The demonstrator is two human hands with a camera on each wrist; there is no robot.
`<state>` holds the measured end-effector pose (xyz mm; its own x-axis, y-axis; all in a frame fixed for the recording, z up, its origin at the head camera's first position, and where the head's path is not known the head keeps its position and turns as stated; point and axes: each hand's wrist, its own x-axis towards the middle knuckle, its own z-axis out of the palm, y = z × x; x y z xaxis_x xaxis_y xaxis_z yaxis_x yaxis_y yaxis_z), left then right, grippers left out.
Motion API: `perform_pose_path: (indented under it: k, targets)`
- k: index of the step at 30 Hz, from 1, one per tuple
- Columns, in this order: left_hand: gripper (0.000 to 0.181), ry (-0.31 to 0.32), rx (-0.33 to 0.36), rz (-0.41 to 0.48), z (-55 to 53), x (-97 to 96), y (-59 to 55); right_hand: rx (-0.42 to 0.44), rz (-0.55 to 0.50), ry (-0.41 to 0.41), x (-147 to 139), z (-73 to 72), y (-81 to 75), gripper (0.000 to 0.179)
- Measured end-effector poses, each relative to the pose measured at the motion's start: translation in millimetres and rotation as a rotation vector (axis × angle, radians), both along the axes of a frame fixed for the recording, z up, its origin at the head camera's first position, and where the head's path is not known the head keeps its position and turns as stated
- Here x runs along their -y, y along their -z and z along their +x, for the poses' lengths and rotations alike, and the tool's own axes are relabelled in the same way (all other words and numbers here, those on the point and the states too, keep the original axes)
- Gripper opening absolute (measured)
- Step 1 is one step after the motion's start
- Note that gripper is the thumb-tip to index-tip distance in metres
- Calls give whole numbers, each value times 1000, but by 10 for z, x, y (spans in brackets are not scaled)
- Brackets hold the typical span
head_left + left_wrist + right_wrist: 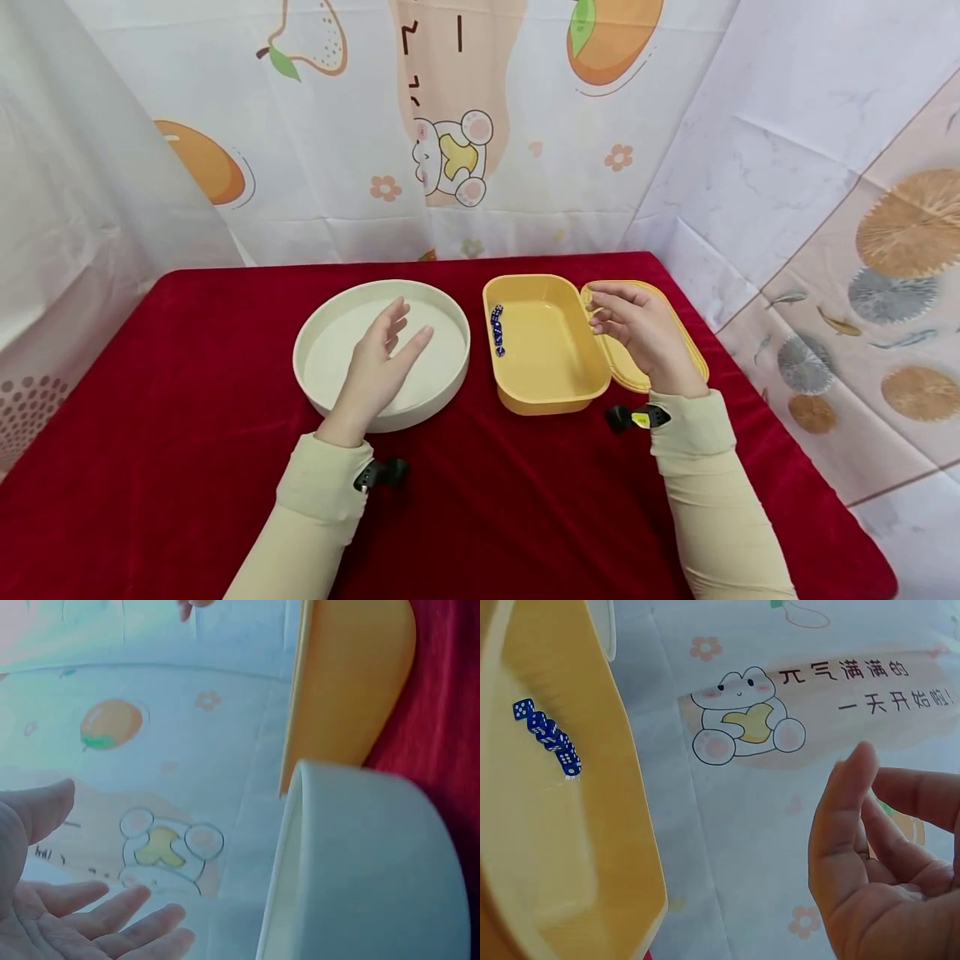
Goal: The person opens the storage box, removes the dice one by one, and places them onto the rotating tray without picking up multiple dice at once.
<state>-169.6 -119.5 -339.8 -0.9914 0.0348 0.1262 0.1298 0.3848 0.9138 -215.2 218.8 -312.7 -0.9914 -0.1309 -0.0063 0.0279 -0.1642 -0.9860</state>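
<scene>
My left hand [377,363] hovers over the round cream tray [311,392], thumb and fingers spread apart with nothing between them. Over on the right, my right hand [643,330] hangs above the yellow lid [637,377], its fingers loosely bent and holding nothing. Between the two hands stands a rectangular yellow box [555,367]. Several blue dice [546,735] with white dots lie in a row inside it, along its left wall. In the left wrist view the side of the tray [375,862] shows in front of the box [345,682].
A red cloth [187,400] covers the table. Behind it hangs a white curtain [322,150] with fruit and bear prints, and another patterned curtain [810,167] runs along the right side. The lid lies against the box's right side.
</scene>
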Motion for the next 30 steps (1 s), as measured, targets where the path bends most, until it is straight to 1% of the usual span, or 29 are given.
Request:
perform_pose_path:
  k: [3,9,16,19,24,28,30]
  targets:
    - [73,-37,-6,0,-25,84,16,7,15,-24,40,-54,-50,15]
    - [74,-84,-25,-32,-73,244,60,34,47,-70,121,-172,-150,17]
    - [78,-121,-36,-113,-82,459,81,72,90,-110,154,-321,-229,15]
    - [83,-136,-25,-137,-62,561,80,95,101,-118,168,-390,-262,12]
    - [90,-188,17,-150,-44,713,101,113,124,-131,217,-509,-311,12]
    - [94,-216,48,-168,-56,795,154,118,168,-150,254,-597,-319,22]
    - [96,-217,58,-184,-64,820,178,118,180,-147,283,-637,-315,29]
